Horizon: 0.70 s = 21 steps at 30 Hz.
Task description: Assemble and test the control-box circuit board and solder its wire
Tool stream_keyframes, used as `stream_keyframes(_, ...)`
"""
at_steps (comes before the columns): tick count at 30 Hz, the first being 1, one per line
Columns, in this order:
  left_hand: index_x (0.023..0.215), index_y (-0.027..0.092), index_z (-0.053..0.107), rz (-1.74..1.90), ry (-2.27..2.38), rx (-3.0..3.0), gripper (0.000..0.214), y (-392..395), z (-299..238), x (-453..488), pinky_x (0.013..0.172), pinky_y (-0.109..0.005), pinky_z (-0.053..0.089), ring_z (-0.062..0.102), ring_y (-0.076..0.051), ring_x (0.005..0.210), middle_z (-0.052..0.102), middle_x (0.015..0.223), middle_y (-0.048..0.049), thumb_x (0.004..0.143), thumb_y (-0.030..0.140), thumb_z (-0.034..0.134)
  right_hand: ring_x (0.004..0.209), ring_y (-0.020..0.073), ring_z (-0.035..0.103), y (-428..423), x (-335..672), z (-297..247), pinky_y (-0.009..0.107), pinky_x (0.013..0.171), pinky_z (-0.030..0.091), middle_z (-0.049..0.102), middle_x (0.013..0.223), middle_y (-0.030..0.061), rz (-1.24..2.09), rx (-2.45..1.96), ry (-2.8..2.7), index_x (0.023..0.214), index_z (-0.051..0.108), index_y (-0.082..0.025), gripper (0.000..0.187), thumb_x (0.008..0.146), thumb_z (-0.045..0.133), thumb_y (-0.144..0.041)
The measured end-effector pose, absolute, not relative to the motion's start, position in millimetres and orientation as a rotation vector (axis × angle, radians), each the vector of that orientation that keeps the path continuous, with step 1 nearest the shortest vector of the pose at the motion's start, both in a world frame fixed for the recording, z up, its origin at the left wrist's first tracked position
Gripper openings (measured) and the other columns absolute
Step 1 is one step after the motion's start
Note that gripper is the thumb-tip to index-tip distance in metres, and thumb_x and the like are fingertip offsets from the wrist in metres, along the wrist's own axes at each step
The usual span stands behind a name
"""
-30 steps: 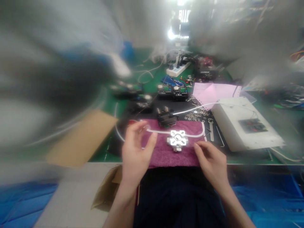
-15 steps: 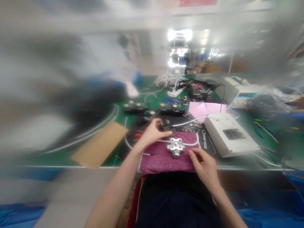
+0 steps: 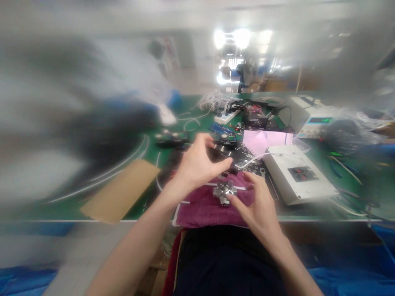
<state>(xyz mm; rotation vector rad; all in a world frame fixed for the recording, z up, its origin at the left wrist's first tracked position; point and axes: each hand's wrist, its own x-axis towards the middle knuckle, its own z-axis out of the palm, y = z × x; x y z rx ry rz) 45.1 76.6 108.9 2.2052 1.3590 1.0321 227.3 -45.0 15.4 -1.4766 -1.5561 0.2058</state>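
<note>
My left hand (image 3: 202, 162) is raised over the back of the purple towel (image 3: 200, 211). Its thumb and fingers curl round a black housing (image 3: 220, 155), partly hidden by the hand, with a white cable (image 3: 257, 156) running off to the right. Below it, a silver metal valve body (image 3: 224, 192) sits on the towel. My right hand (image 3: 259, 201) is beside the valve, thumb and fingers spread apart. Its thumb tip is at the valve's right side; whether it touches cannot be made out.
A white box (image 3: 299, 174) with a dark panel stands at the right, pink paper (image 3: 267, 142) behind it. Several small screws and washers lie on the black mat. Cardboard (image 3: 121, 191) lies left. Circuit-board units (image 3: 171, 137), a power strip (image 3: 226, 115) and a bench instrument (image 3: 316, 119) stand farther back.
My left hand has lifted and moved slightly right with the black housing and its cable. My right hand has come left to the valve, its fingers spreading wider. The towel has become rumpled.
</note>
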Motion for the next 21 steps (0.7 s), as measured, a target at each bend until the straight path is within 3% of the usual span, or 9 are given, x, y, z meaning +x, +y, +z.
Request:
stream_keyframes(3, 0.12, 0.024, 0.053, 0.969, 1.396, 2.222, 0.066, 65, 125, 51, 0.085, -0.042, 0.058, 0.073, -0.026, 0.095, 0.072, 0.115, -0.006, 0.078, 0.065, 0.083, 0.125, 0.0296, 0.067, -32, 218, 28, 0.052, 0.109, 0.059, 0.062, 0.138, 0.0161, 0.224, -1.411, -1.443, 0.155, 0.048, -0.021, 0.078, 0.091, 0.082, -0.049)
stream_keyframes(10, 0.114, 0.024, 0.054, 0.917, 1.409, 2.245, 0.05, 57, 142, 58, 0.078, -0.038, 0.057, 0.072, -0.022, 0.081, 0.073, 0.104, -0.0041, 0.09, 0.063, 0.074, 0.124, 0.0256, 0.07, -36, 210, 31, 0.042, 0.104, 0.064, 0.064, 0.146, 0.0122, 0.664, -1.227, -1.232, 0.151, 0.057, -0.028, 0.07, 0.089, 0.086, -0.042)
stream_keyframes(14, 0.114, 0.024, 0.059, 0.846, 1.267, 2.192, 0.046, 53, 145, 51, 0.076, -0.036, 0.057, 0.075, -0.022, 0.083, 0.075, 0.105, -0.0043, 0.096, 0.065, 0.069, 0.107, 0.0267, 0.078, -47, 215, 35, 0.04, 0.09, 0.069, 0.076, 0.13, 0.0127, 1.05, -1.063, -0.958, 0.137, 0.067, -0.02, 0.064, 0.082, 0.092, -0.041)
stream_keyframes(17, 0.12, 0.024, 0.062, 0.725, 1.02, 2.057, 0.05, 48, 145, 40, 0.08, -0.036, 0.06, 0.077, -0.021, 0.087, 0.076, 0.12, -0.0067, 0.096, 0.067, 0.069, 0.084, 0.0234, 0.08, -51, 232, 42, 0.033, 0.069, 0.069, 0.081, 0.113, 0.0129, 1.183, -1.061, -0.806, 0.124, 0.074, -0.016, 0.051, 0.088, 0.086, -0.049)
stream_keyframes(21, 0.138, 0.026, 0.058, 0.688, 0.738, 1.922, 0.072, 45, 135, 30, 0.101, -0.045, 0.062, 0.074, -0.03, 0.121, 0.067, 0.147, -0.0121, 0.082, 0.06, 0.089, 0.058, 0.0174, 0.072, -53, 258, 52, 0.023, 0.05, 0.06, 0.077, 0.076, 0.0083, 1.325, -1.09, -0.646, 0.1, 0.078, -0.013, 0.048, 0.084, 0.087, -0.057)
